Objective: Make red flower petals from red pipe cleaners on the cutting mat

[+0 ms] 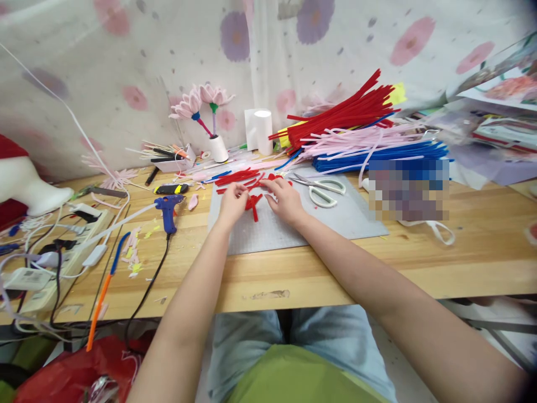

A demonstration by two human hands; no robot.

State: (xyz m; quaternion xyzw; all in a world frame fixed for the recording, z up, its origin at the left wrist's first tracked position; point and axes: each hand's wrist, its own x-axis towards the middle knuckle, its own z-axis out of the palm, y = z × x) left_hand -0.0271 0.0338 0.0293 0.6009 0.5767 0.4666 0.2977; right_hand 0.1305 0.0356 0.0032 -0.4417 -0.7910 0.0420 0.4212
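Left hand (233,202) and right hand (284,197) pinch a bundle of short red pipe cleaners (254,205) over the grey mat (335,215). Fingers closed on it. Best to keep ends level, grip close; scissors (321,189) lie near.

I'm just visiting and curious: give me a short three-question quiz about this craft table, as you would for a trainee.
1. True or false: the scissors lie on the grey cutting mat.
2. Which tool lies left of the mat? A) blue glue gun B) hammer C) stapler
3. What colour are the short pipe cleaner pieces between the left hand and right hand?

Key: 1 true. 2 A. 3 red.
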